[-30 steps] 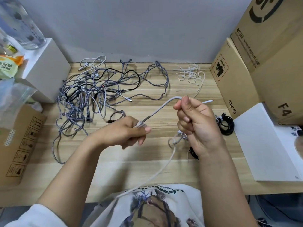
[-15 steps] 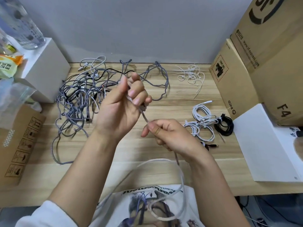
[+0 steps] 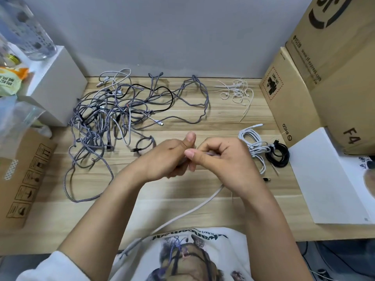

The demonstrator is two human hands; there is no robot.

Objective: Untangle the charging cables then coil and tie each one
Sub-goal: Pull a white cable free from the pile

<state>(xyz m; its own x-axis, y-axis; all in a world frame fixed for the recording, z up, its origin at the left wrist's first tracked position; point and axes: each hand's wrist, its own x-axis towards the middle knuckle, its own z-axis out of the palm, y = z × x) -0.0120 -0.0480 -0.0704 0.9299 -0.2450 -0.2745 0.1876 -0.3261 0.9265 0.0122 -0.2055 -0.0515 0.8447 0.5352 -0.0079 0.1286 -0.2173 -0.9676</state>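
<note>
Over desk (image 3: 233, 118), fingers (image 3: 205, 157) pinch cable (image 3: 192, 211).

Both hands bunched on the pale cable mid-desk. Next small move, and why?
Probably draw up another length of the pale cable and lay it into the bundle as one more loop. The left hand and right hand meet over the desk, gripping a bunch of it, but a long tail runs from under the right hand off the near edge, so coiling looks unfinished and tying premature.

Soft, even, shadowless light; sharp centre, with wide-angle bending at the edges.
</note>
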